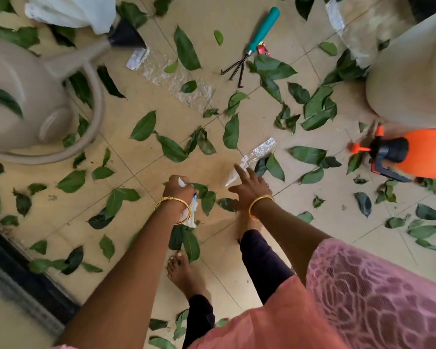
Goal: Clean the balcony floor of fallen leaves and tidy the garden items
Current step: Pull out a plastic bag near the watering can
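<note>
Litter collection: left hand (pixel 178 191) clenches a white wrapper (pixel 190 212); right hand (pixel 249 186), fingers spread, reaches toward the clear wrapper (pixel 252 157) on the tiled floor (pixel 141 172) among leaves (pixel 144 125). Next, presumably: pinch it.

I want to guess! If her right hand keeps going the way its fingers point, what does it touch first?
Probably the crinkly clear plastic wrapper lying on the beige tiles, just past the right hand; depth is uncertain.

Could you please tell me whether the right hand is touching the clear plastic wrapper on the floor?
Cannot tell. In the head view the right hand overlaps the clear plastic wrapper with outstretched fingers, but contact or a gap is not plain.
</note>
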The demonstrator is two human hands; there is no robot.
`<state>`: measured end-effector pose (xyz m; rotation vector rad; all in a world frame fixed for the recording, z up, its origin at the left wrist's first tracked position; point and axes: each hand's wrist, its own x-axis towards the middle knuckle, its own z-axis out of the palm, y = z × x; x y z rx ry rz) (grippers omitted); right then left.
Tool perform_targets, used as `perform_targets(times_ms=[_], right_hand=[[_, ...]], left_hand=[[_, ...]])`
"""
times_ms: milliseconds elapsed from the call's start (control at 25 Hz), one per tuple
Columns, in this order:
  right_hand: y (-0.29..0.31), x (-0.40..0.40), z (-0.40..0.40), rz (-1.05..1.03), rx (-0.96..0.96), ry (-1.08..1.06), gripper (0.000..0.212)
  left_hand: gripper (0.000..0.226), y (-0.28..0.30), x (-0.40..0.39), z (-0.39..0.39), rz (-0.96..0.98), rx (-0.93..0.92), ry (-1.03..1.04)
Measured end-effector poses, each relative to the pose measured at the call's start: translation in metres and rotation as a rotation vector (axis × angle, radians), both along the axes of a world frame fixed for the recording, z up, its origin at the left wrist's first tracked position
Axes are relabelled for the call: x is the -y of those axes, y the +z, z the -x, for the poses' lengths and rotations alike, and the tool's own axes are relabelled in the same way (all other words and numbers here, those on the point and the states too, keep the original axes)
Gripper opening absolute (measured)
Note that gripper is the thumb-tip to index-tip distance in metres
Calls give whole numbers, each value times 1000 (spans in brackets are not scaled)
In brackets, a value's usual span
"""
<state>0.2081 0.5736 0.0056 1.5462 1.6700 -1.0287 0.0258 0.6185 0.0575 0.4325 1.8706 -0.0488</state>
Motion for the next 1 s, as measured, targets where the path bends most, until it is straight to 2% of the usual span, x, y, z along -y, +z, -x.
perform_targets(times_ms=[80,160,240,320,480,520,600,720,800,880,1000], right_hand=[[-19,-11,-10,-21,8,216,38],[-28,-11,-15,-5,32,278,47],[-36,-8,-15,19,-1,198,59],[-37,-13,-19,-43,-50,139,64],[-19,-49,-24,-250,-216,-29,49],[-11,-59,-23,-327,-259,-155,42],[16,-83,-21,-403,-350,-633,30],[69,-118,-19,-222,-594,-1513,23],[101,-129,-19,-68,-664,-1890,27],[126,-134,-19,33,-613,-2056,28],[153,-134,-12,167,-579,-2069,15]], left_hand=[[30,-19,-2,-2,-4,-12,-28],[30,-30,1,-3,29,5,-31],[30,-35,5,-3,67,3,-59],[28,-32,5,-3,81,2,-77],[16,-12,-5,-10,111,67,-115],[9,-1,-9,-14,124,105,-114],[5,22,-22,-26,125,182,-84],[21,47,-42,-41,80,291,13],[38,66,-55,-52,82,392,134],[34,86,-64,-63,110,465,279],[21,105,-63,-73,105,482,457]])
